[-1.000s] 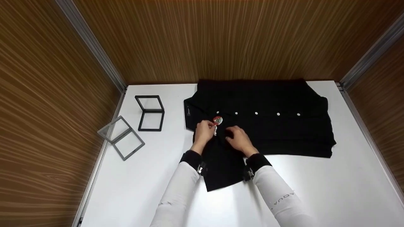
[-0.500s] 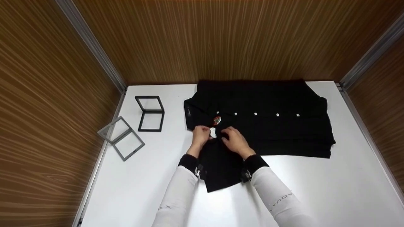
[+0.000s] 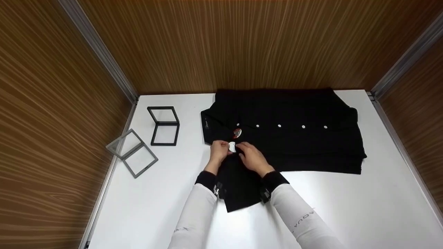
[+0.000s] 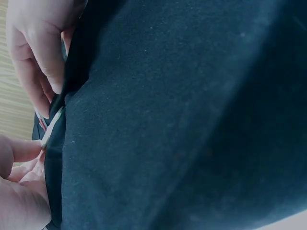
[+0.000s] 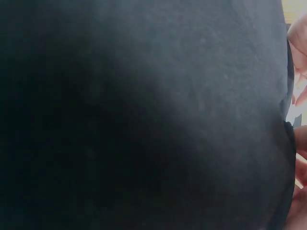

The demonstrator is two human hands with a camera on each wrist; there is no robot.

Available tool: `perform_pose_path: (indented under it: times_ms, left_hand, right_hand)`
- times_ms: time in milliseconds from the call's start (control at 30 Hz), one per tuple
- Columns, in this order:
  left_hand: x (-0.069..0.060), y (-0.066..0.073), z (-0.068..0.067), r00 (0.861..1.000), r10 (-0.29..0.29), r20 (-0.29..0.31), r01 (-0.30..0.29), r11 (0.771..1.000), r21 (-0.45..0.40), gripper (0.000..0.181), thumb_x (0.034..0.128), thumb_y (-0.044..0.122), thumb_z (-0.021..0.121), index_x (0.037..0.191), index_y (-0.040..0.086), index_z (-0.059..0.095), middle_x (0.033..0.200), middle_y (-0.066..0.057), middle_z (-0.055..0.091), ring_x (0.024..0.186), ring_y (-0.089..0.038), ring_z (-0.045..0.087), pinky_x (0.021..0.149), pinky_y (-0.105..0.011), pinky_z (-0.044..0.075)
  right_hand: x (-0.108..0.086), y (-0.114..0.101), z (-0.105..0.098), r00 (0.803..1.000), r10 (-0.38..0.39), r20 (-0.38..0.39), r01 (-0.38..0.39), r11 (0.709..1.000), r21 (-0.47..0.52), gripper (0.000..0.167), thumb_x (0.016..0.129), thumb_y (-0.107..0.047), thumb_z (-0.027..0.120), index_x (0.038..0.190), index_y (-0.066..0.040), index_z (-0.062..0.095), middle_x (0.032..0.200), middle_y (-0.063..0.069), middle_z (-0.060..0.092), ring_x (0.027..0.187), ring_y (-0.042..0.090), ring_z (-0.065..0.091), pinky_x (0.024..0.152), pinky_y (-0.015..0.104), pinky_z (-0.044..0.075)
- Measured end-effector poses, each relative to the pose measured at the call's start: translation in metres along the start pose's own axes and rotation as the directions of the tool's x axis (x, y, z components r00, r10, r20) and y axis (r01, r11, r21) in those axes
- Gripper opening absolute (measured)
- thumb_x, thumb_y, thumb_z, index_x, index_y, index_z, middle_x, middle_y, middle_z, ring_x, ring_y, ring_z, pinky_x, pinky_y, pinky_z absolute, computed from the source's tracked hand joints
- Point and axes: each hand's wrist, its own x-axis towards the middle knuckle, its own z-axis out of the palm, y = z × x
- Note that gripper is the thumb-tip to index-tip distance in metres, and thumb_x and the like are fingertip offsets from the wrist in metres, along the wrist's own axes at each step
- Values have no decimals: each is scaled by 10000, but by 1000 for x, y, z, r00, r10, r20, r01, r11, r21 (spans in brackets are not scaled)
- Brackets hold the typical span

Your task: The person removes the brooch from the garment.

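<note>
A black shirt [image 3: 294, 145] with white buttons lies spread on the white table, its sleeve toward the person. In the head view my left hand [image 3: 219, 150] pinches a round white-faced badge [image 3: 232, 147] at its left edge. The left wrist view shows that badge edge-on, between thumb and fingers beside a fold of black cloth. My right hand [image 3: 254, 157] is close to the badge's right side, its fingers bent and gripping the shirt fabric. Its fingertips are partly hidden by cloth in the right wrist view. A red patterned badge [image 3: 237, 133] sits on the shirt just beyond the hands.
Two hinged frames with clear panels stand opened at the left: a black frame [image 3: 165, 134] and a grey frame [image 3: 140, 160]. Wood-grain walls [image 3: 221, 45] enclose the white table [image 3: 145, 214] at the back and both sides.
The left hand has moved slightly down with the white-faced badge, which has turned to show its pale face. The right hand has shifted left, closer to the badge.
</note>
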Motion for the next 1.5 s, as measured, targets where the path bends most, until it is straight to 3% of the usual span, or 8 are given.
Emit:
perform_pose_path:
  times_ms: [467,867,1233,1500]
  left_hand:
    - [1,-4,2,1000,22,-13,-22,999,26,151,907,-49,560,956,-120,683,913,-215,711,665,-226,703,585,-243,567]
    - [1,-5,-1,998,67,-10,-65,989,129,165,894,-14,566,930,-84,711,863,-173,727,629,-224,710,546,-194,528]
    - [0,-4,0,998,67,-22,-63,988,138,158,901,-10,568,911,-74,711,838,-157,727,632,-226,710,551,-199,530]
    - [2,-3,0,995,97,-32,-88,972,218,173,887,12,574,873,-36,740,797,-111,731,628,-198,710,583,-193,521]
  right_hand:
    - [-2,-4,6,1000,14,-24,-16,998,-67,357,892,-44,663,1247,-29,636,1238,164,584,1075,376,570,869,526,487]
    - [-2,-8,10,999,49,-21,-51,996,-73,372,888,-34,646,1259,-37,617,1263,172,559,1102,387,550,870,539,479]
    - [0,-5,6,999,37,16,-36,996,-84,375,896,-34,644,1269,-61,617,1281,169,552,1103,393,545,844,551,485]
    - [1,-3,6,999,41,21,-39,993,-110,379,897,-48,642,1275,-67,616,1283,162,548,1110,388,542,851,547,484]
